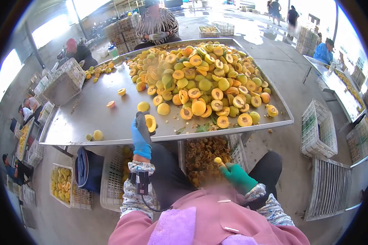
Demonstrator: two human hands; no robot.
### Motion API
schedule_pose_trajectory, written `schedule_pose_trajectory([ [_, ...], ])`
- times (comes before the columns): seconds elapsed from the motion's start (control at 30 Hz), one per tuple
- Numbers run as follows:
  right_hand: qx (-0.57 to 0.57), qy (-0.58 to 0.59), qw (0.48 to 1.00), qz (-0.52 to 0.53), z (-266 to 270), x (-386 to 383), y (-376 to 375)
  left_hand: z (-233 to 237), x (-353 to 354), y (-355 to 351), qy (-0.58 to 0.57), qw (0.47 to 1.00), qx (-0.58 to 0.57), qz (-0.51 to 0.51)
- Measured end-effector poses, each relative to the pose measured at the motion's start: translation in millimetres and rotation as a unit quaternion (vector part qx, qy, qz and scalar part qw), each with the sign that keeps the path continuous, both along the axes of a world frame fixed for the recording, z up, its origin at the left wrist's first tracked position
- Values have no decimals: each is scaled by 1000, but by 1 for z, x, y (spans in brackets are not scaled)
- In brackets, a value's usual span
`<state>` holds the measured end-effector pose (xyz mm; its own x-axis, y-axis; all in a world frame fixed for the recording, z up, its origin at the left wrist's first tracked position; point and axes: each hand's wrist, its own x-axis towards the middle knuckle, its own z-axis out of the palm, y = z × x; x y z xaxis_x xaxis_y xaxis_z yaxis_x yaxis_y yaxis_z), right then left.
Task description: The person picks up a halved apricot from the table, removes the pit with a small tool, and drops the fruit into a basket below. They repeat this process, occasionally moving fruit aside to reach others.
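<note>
My left hand [140, 132], in a blue and grey glove, is closed around a yellow peach half [150, 123] at the table's front edge, its hollow cut face showing. My right hand [238, 177], in a green glove, is held low above a crate of brown peach pits [206, 153]. Its fingers are closed on a small tool with a rounded yellow end [218, 160]; the rest of the tool is hidden. Just beyond my left hand, whole yellow peaches [163, 109] lie on the metal table [94, 118]. A large pile of halved peaches [196, 77] covers its middle and right.
A tilted plastic crate [63, 83] stands at the table's left edge. Crates with peaches [61, 183] are on the floor at left, and a white crate [318, 128] is at right. A person in a striped top [157, 26] sits across the table.
</note>
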<state>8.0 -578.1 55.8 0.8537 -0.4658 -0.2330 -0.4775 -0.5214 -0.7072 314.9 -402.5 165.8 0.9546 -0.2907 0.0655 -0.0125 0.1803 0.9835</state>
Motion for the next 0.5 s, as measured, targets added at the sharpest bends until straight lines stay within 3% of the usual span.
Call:
schedule_pose_trajectory([
  [0.07, 262, -47, 958, -110, -16, -2, -1, -11, 16, 35, -13, 998, 31, 44],
  [0.1, 264, -43, 959, -95, -21, -10, -4, -22, 23, 49, -28, 994, 66, 79],
  [0.13, 124, -11, 989, -74, -29, -17, -11, -46, 33, 61, -31, 992, 70, 105],
  [0.17, -19, 8, 999, -36, -36, -12, -13, -75, 51, 83, -241, 922, 230, 197],
  [0.2, 44, -48, 997, -46, -23, -8, -9, -83, 58, 116, -418, 771, 390, 281],
  [0.23, 98, -73, 991, -52, -27, -3, -9, -33, 15, 114, -279, 741, 567, 229],
  [0.27, 156, -55, 985, -48, -25, 1, -10, -24, -8, 113, -298, 670, 625, 266],
  [0.3, 205, -68, 975, -48, -5, 4, -1, -18, -23, 110, -307, 699, 592, 258],
  [0.33, 203, -66, 977, -11, 11, 9, 7, -2, -40, 101, -307, 749, 555, 188],
  [0.4, 109, -144, 982, 60, 31, 13, 21, -1, -81, 71, -377, 829, 407, 70],
  [0.43, 106, -141, 981, 75, 33, 18, 22, -7, -100, 54, -388, 849, 359, -28],
  [0.47, 87, -129, 982, 109, 34, 21, 21, 16, -128, 44, -308, 858, 370, -180],
  [0.5, 67, -116, 981, 141, 36, 26, 20, 5, -137, 33, -271, 859, 334, -279],
])
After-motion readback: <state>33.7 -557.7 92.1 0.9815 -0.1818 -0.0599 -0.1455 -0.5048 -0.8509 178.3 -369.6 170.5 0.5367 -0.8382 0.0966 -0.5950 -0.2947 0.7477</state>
